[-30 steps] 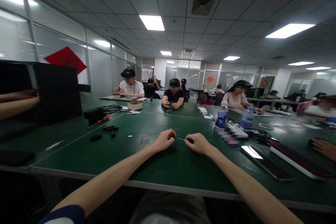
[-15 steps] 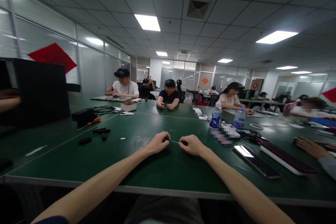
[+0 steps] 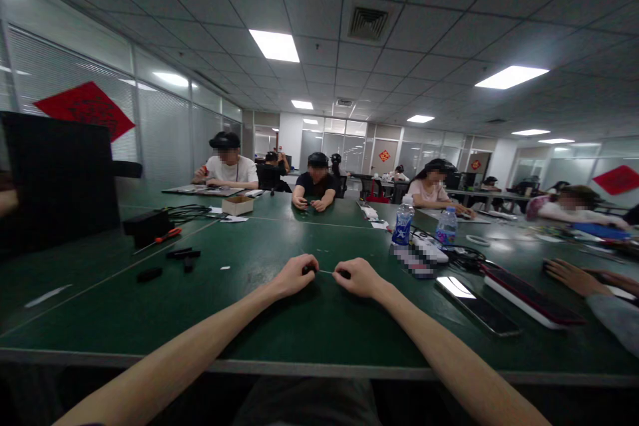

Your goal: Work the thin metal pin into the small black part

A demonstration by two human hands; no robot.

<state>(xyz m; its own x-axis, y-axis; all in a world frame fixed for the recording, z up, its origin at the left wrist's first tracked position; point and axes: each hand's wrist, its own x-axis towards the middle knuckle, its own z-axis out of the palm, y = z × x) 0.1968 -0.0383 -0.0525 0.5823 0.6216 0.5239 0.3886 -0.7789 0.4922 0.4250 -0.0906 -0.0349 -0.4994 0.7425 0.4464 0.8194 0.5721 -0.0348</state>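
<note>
Over the green table (image 3: 279, 333) my two hands face each other with a short gap between them. My left hand (image 3: 294, 276) is closed, its curled fingers around a small black piece (image 3: 308, 269) that is mostly hidden. My right hand (image 3: 362, 277) is closed as well, on a small dark handle-like piece (image 3: 344, 273). A thin pale shaft (image 3: 326, 272) spans the gap between the fingers; which piece it belongs to I cannot tell. Left of my left hand lie several small black parts (image 3: 184, 254) and a tiny white scrap (image 3: 225, 268).
An orange-handled screwdriver (image 3: 168, 235) lies beside a black block (image 3: 146, 226) on the left. To the right are a water bottle (image 3: 402, 221), a second bottle (image 3: 446, 226), a phone (image 3: 476, 306) and a red-and-white case (image 3: 529, 296). A co-worker's hand (image 3: 572, 276) rests farther right.
The view has turned slightly to the right, so the whole scene sits a little further left. Both hands keep the same closed grip, with the thin shaft still between them.
</note>
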